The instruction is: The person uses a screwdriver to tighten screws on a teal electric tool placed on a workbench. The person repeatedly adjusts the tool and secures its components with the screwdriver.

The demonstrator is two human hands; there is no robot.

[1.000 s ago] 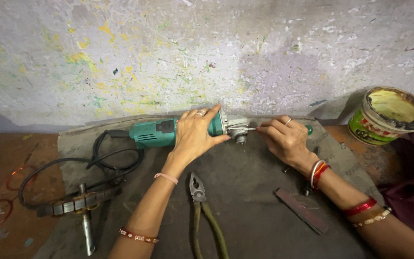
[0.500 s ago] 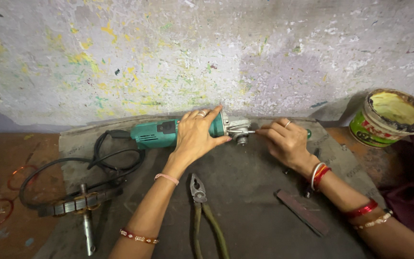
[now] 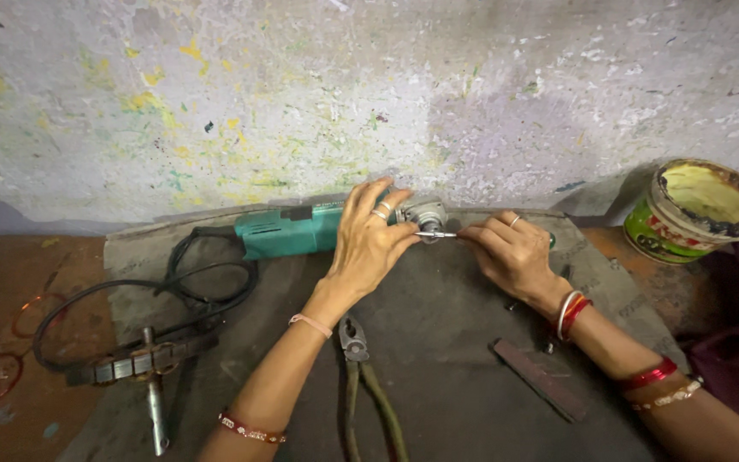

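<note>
Angle grinder (image 3: 301, 229): it lies on its side on the dark mat (image 3: 438, 342), against the foot of the paint-spattered wall (image 3: 369, 94), its metal head toward my right.
Handling: I judge it heavy and rigid, with a smooth teal plastic body; the neck behind the metal gear head looks the surest place to grip.
Screwdriver (image 3: 434, 234): thin, stiff and light, its tip touching the grinder's head.
Left hand (image 3: 368, 244): my fingers are spread and draped over the neck, pressing it down, wrist bent, forearm running up from below.
Right hand (image 3: 511, 255): my fingers are pinched narrow around the screwdriver's handle, wrist low on the mat.
Cord (image 3: 143, 295): black, looping off to the left.
Pliers (image 3: 361, 376): lying just below my left wrist.
Flat dark bar (image 3: 536, 376): beside my right forearm.
Paint tin (image 3: 699, 210): far right, well apart.
</note>
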